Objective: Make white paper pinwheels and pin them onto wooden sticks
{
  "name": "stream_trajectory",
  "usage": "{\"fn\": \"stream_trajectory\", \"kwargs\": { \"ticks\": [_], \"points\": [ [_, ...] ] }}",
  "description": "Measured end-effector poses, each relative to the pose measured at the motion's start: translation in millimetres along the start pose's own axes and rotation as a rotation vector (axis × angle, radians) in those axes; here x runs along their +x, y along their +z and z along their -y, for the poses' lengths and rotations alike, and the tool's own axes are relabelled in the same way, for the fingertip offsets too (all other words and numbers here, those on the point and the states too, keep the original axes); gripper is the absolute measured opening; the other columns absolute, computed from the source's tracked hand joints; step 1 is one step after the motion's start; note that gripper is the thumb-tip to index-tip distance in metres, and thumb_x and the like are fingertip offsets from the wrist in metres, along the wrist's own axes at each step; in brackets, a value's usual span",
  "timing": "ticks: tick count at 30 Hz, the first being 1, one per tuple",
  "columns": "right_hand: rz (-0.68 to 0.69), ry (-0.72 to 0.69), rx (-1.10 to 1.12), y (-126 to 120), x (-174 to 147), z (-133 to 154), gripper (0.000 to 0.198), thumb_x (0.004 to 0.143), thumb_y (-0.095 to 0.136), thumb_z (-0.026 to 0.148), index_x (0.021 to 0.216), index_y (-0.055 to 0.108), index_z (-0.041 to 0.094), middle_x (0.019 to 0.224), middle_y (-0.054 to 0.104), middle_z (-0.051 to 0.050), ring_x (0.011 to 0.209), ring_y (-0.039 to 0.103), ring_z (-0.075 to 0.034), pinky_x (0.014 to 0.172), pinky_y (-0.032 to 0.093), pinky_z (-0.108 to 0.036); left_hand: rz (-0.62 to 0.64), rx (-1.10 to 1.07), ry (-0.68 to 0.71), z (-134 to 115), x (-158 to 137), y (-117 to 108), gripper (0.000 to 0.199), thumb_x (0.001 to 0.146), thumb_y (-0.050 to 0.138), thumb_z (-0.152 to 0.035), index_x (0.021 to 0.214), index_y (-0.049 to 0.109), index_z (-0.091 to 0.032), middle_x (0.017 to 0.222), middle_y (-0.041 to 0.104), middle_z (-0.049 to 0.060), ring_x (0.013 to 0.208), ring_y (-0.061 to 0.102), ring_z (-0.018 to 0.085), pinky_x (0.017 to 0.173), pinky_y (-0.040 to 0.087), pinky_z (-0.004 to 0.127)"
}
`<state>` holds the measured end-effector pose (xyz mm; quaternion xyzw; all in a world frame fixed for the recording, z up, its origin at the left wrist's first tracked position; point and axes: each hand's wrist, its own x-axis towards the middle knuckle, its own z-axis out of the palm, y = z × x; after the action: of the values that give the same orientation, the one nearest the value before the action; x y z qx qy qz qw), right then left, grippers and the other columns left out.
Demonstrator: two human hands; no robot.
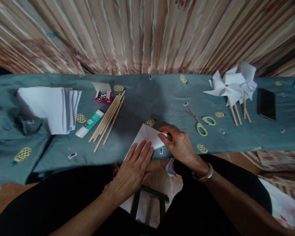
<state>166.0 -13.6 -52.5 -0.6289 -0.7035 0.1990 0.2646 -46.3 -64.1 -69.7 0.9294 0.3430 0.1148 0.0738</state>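
A folded sheet of white paper lies near the front edge of the cloth-covered table, its upper corner pointing away from me. My left hand rests flat across its lower left part, fingers stretched out over the paper. At the paper's right corner my right hand pinches the tip between thumb and index finger, and a bracelet circles that wrist. Scissors with pale green handles lie to the right of this hand, blades partly spread. Left of the paper are several thin wooden sticks in a loose bundle.
A glue tube and an open red box of small shiny metal pieces are beside the sticks. Stacked white paper lies far left. Paper pinwheels on sticks and a dark phone are at right. A curtain hangs behind.
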Motion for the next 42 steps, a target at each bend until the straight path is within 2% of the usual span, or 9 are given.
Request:
{"fn": "stream_trajectory", "kwargs": {
  "ticks": [6, 12, 19, 24, 28, 31, 34, 38, 42],
  "points": [
    [0.01, -0.005, -0.035, -0.2, 0.1, 0.9, 0.019, 0.088, 0.059, 0.027, 0.103, 0.069, 0.019, 0.088, 0.076, -0.006, 0.075, 0.069, -0.022, 0.071, 0.053, -0.033, -0.006, -0.021, -0.015, 0.5, -0.5, 2.4, 0.062, 0.094, 0.052, -0.028, 0.147, 0.031, -0.004, 0.154, 0.039, 0.02, 0.147, 0.028, 0.035, 0.118, 0.028, 0.054],
    [-0.003, -0.116, -0.136, -1.4, -2.0, 2.0, 0.021, 0.091, 0.058, 0.03, 0.105, 0.068, 0.017, 0.096, 0.075, -0.01, 0.086, 0.068, -0.026, 0.083, 0.051, -0.039, -0.002, 0.013, 0.01, 1.9, 1.5, 0.8, 0.059, 0.094, 0.052, -0.028, 0.145, 0.035, -0.003, 0.152, 0.042, 0.02, 0.144, 0.034, 0.037, 0.116, 0.032, 0.056],
    [-0.101, -0.294, -0.255, 5.6, -20.4, 4.6, 0.055, 0.091, 0.058, 0.042, 0.135, 0.049, 0.009, 0.133, 0.061, -0.019, 0.124, 0.054, -0.032, 0.107, 0.038, -0.05, 0.049, 0.038, -0.008, 1.0, 0.3, 2.1, 0.068, 0.092, 0.057, -0.032, 0.148, 0.031, -0.004, 0.154, 0.039, 0.019, 0.146, 0.03, 0.036, 0.118, 0.028, 0.055],
    [-0.071, -0.236, -0.27, 15.1, -30.9, 0.9, 0.061, 0.092, 0.055, 0.043, 0.143, 0.039, 0.011, 0.147, 0.047, -0.022, 0.137, 0.044, -0.033, 0.112, 0.032, -0.053, 0.048, 0.056, -0.005, 1.9, -0.6, 5.8, 0.063, 0.093, 0.054, -0.026, 0.149, 0.03, -0.006, 0.155, 0.038, 0.018, 0.147, 0.028, 0.034, 0.119, 0.025, 0.053],
    [-0.057, -0.159, -0.199, 10.3, -36.0, -12.5, 0.059, 0.095, 0.051, 0.042, 0.144, 0.038, 0.013, 0.147, 0.047, -0.021, 0.138, 0.043, -0.032, 0.112, 0.033, -0.054, 0.018, 0.085, 0.029, 9.0, -8.2, 5.1, 0.053, 0.095, 0.047, -0.018, 0.146, 0.036, -0.006, 0.153, 0.042, 0.016, 0.145, 0.032, 0.03, 0.121, 0.019, 0.049],
    [-0.061, -0.091, -0.137, 0.0, -39.7, -26.8, 0.056, 0.096, 0.05, 0.042, 0.144, 0.041, 0.016, 0.148, 0.048, -0.02, 0.139, 0.043, -0.031, 0.111, 0.035, -0.055, 0.019, 0.122, 0.035, 17.8, -24.0, 0.8, 0.051, 0.095, 0.043, -0.013, 0.146, 0.037, -0.006, 0.153, 0.043, 0.016, 0.145, 0.033, 0.028, 0.123, 0.013, 0.048],
    [-0.07, -0.05, -0.086, -8.8, -42.5, -38.8, 0.051, 0.096, 0.05, 0.041, 0.141, 0.046, 0.016, 0.147, 0.048, -0.019, 0.139, 0.044, -0.031, 0.111, 0.036, -0.055, 0.047, 0.15, 0.007, 27.8, -46.7, -5.0, 0.055, 0.094, 0.042, -0.012, 0.148, 0.034, -0.007, 0.154, 0.041, 0.015, 0.147, 0.031, 0.026, 0.123, 0.014, 0.045],
    [-0.072, -0.049, -0.022, -13.0, -43.6, -47.7, 0.044, 0.096, 0.048, 0.036, 0.135, 0.052, 0.017, 0.145, 0.05, -0.017, 0.137, 0.046, -0.03, 0.112, 0.038, -0.054, 0.04, 0.191, -0.004, 39.2, -74.2, -12.2, 0.059, 0.094, 0.042, -0.015, 0.151, 0.029, -0.008, 0.153, 0.041, 0.016, 0.146, 0.032, 0.025, 0.122, 0.016, 0.044],
    [-0.078, -0.061, 0.027, -14.4, -42.2, -51.2, 0.039, 0.096, 0.043, 0.032, 0.129, 0.057, 0.016, 0.144, 0.052, -0.018, 0.136, 0.048, -0.029, 0.113, 0.038, -0.053, 0.014, 0.18, -0.008, 42.8, -86.3, -15.2, 0.062, 0.094, 0.042, -0.015, 0.153, 0.025, -0.01, 0.154, 0.04, 0.016, 0.146, 0.033, 0.025, 0.122, 0.014, 0.043]
  ]
}}
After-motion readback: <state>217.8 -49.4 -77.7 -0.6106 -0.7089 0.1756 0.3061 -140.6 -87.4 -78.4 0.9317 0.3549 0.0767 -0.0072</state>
